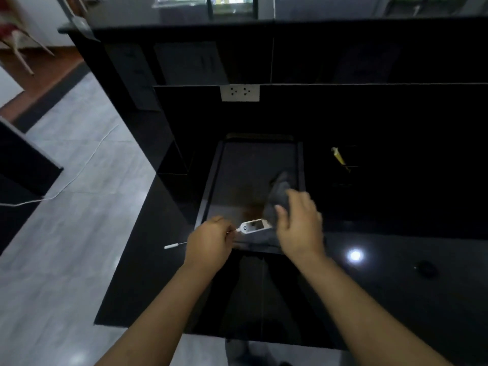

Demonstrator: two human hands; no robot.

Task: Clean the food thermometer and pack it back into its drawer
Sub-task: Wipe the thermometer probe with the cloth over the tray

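Two forearms reach in over the dark worktop (396, 273). Left hand (208, 244) is clenched on the thermometer's (253, 226) thin probe, whose white tip cap pokes out behind the fist. Right hand (299, 225) grasps a grey cloth (278, 194) bunched against the white head, above an open drawer (211, 180). One thermometer, one cloth, one drawer. It looks light; the probe stiff but slim and likely bendable, the head smooth, so hold the head, not the stem.
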